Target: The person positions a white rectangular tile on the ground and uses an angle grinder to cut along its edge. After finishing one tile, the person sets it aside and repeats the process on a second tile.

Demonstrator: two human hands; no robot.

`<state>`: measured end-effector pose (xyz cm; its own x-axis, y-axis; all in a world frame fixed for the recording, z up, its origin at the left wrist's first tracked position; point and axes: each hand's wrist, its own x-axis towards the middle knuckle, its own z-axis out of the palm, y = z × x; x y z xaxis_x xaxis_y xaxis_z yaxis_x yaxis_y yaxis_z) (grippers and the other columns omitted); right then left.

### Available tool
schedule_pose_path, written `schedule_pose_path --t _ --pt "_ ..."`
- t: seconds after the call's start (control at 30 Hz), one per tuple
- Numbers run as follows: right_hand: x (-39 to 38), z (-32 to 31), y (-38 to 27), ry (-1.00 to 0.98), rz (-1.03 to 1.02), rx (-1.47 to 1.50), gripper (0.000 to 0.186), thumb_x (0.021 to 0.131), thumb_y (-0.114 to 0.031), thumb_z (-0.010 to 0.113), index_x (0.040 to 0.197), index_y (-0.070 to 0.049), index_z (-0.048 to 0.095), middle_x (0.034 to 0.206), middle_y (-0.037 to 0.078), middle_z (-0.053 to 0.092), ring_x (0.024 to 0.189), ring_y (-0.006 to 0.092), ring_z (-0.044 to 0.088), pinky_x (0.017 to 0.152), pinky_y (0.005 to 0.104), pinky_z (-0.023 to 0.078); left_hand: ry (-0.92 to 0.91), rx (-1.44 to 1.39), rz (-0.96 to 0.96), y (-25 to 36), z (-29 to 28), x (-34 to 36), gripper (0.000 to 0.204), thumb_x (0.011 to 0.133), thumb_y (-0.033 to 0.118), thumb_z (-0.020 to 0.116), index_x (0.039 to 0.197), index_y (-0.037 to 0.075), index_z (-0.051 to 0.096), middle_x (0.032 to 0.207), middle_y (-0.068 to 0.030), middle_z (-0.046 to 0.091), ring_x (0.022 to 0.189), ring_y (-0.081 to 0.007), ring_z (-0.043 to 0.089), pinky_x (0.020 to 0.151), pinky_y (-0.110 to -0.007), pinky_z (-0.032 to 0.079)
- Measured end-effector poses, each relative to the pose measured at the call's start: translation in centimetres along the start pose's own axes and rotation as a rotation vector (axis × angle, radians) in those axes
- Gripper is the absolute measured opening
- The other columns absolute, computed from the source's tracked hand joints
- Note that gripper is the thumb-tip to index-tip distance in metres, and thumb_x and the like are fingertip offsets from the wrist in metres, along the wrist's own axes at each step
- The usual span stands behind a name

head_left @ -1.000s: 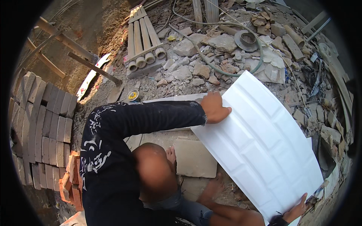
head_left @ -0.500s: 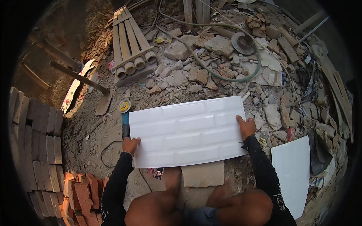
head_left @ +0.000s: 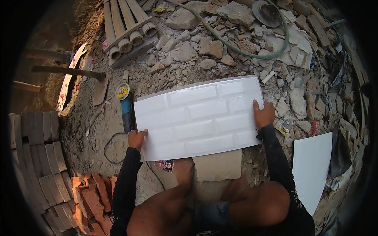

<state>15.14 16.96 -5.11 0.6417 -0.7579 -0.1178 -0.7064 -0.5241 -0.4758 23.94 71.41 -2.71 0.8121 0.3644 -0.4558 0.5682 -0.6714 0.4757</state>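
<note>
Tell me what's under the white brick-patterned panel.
Past the near edge of the panel, a flat beige rectangular slab and a colourful printed scrap show; anything farther under is covered.

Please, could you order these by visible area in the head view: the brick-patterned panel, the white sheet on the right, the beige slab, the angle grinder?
Largest to smallest:
1. Brick-patterned panel
2. White sheet
3. Beige slab, counting only its uncovered part
4. Angle grinder

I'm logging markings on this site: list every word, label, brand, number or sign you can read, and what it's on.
No text is legible.
White brick-pattern panel: no lettering visible.
Grinder disc: any print too small to read.
Colourful scrap below the panel: too small.
Red scrap: too small.
</note>
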Motion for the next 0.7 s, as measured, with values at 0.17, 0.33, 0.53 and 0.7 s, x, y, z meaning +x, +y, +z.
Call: schedule_pose_path --t 0.17,0.33,0.53,0.7 --pt "-0.3 -0.1 -0.1 -0.021 -0.071 -0.125 0.062 0.089 -0.045 0.074 0.109 0.012 0.058 0.113 0.034 0.062 0.109 0.0478 0.062 0.095 0.0537 0.049 -0.019 -0.041 0.032 -0.1 0.2 0.9 0.036 0.081 0.025 0.084 0.082 -0.008 0.067 0.078 -0.0121 0.064 0.069 -0.0216 0.059 0.065 -0.038 0.048" --pt "0.3 -0.9 -0.6 -0.13 -0.11 -0.234 0.062 0.088 -0.043 0.073 0.111 0.013 0.059 0.11 0.034 0.064 0.104 0.0471 0.064 0.094 0.0528 0.051 0.05 -0.101 0.041 -0.2 0.5 1.5 0.033 0.08 0.023 0.083 0.075 -0.006 0.068 0.074 -0.0119 0.064 0.064 -0.0215 0.058 0.062 -0.039 0.047" --pt "0.2 -2.7 -1.8 -0.242 -0.124 -0.263 0.054 0.088 -0.042 0.073 0.102 0.01 0.065 0.102 0.029 0.069 0.098 0.0443 0.068 0.091 0.0509 0.053 0.035 -0.153 -0.003 -0.1 0.4 1.8 0.03 0.078 0.021 0.084 0.079 -0.004 0.066 0.079 -0.0139 0.067 0.067 -0.0228 0.062 0.064 -0.039 0.051" --pt "0.2 -5.1 -3.4 -0.311 -0.107 -0.24 0.051 0.087 -0.045 0.074 0.097 0.005 0.071 0.095 0.022 0.074 0.091 0.0392 0.071 0.081 0.0458 0.054 0.091 -0.196 0.023 -0.3 1.0 2.0 0.025 0.081 0.017 0.081 0.081 -0.003 0.065 0.075 -0.0114 0.064 0.064 -0.0227 0.06 0.064 -0.04 0.05"
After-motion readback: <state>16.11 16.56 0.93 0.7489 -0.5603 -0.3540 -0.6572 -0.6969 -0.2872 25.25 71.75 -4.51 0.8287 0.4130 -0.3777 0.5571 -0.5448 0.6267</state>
